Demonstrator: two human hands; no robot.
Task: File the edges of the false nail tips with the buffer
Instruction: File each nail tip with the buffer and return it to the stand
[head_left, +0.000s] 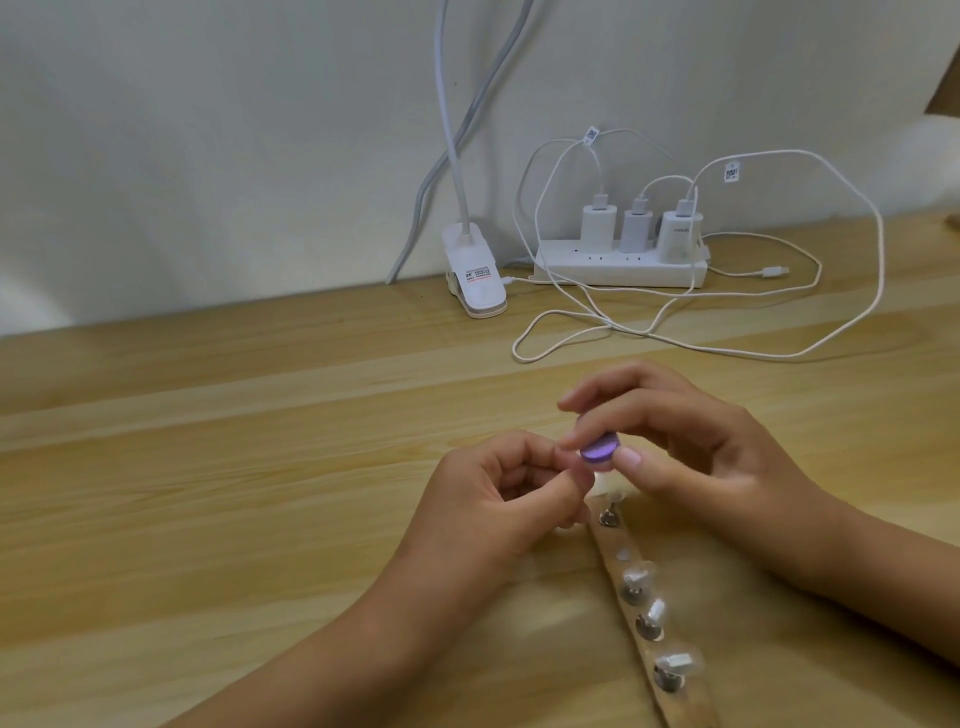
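Note:
My right hand (691, 447) pinches a small purple buffer (597, 449) between thumb and fingers above the wooden desk. My left hand (498, 493) has its fingertips curled together right beside the buffer's end; what they pinch is hidden, probably a clear nail tip. Below the hands a narrow wooden strip (685, 701) runs toward the bottom edge. Several clear false nail tips (636, 577) stand on it on small metal holders.
At the back of the desk (208, 467) lies a white power strip (618, 270) with three chargers and looping white cables (727, 348). A white clip lamp base (475, 275) stands left of it against the wall.

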